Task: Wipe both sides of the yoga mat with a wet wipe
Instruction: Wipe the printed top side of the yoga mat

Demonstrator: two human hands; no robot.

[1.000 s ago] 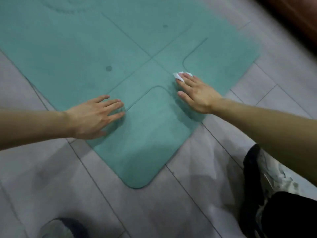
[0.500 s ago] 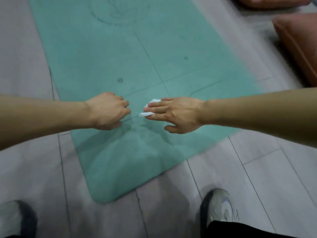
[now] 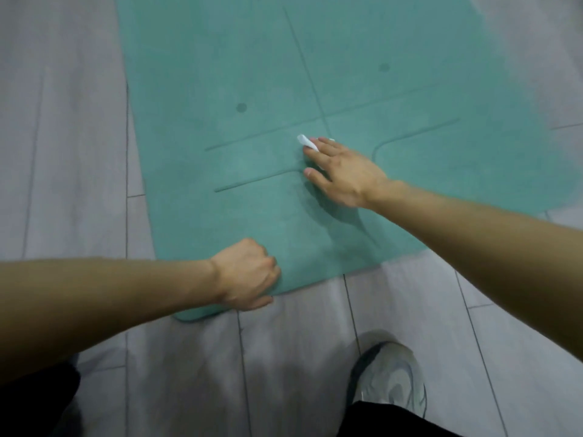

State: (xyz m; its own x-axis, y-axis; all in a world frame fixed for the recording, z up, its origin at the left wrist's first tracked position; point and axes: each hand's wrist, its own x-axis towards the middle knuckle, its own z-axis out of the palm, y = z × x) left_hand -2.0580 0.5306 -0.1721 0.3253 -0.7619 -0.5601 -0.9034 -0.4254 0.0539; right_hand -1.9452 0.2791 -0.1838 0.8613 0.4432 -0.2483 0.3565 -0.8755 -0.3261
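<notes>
Both hands work the yoga mat (image 3: 220, 58): the left hand (image 3: 247, 274), curled at its near edge, probably anchors it; the right hand (image 3: 342, 171), fingers extended, presses the wet wipe (image 3: 306, 142) onto its centre.

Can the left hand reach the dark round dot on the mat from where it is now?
Probably yes. The left hand rests at the yoga mat near edge; bare mat lies between it and the dot. It must stretch forward.

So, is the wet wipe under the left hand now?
No, the wet wipe lies under the right hand fingers; the left hand is a fist at the yoga mat edge.
</notes>
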